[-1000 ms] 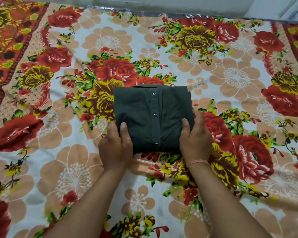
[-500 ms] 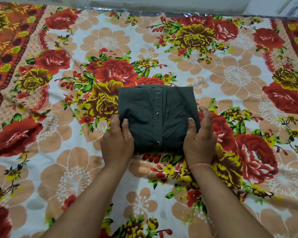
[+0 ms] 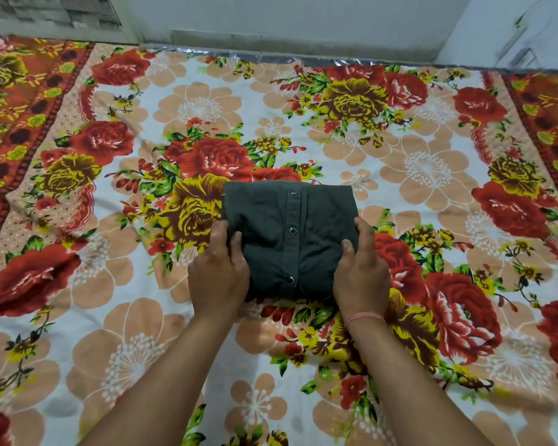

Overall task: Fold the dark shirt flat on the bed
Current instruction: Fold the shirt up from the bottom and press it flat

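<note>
The dark shirt (image 3: 287,233) lies folded into a small rectangle in the middle of the flowered bed sheet (image 3: 426,169), its button placket with three buttons facing up. My left hand (image 3: 218,272) holds the shirt's near left side, thumb on top of the cloth and the other fingers along the edge. My right hand (image 3: 361,268) grips the near right side the same way; a thin orange thread circles that wrist. Both palms hide the shirt's near corners.
The sheet, printed with red and yellow roses, covers the whole bed, with a darker orange border at the far left (image 3: 16,101) and far right. A pale wall (image 3: 287,20) runs along the bed's far edge.
Both hands have slid from the shirt's near edge forward along its sides, with the thumbs now on top. The shirt stays in the same spot. The camera has tilted up, showing the wall.
</note>
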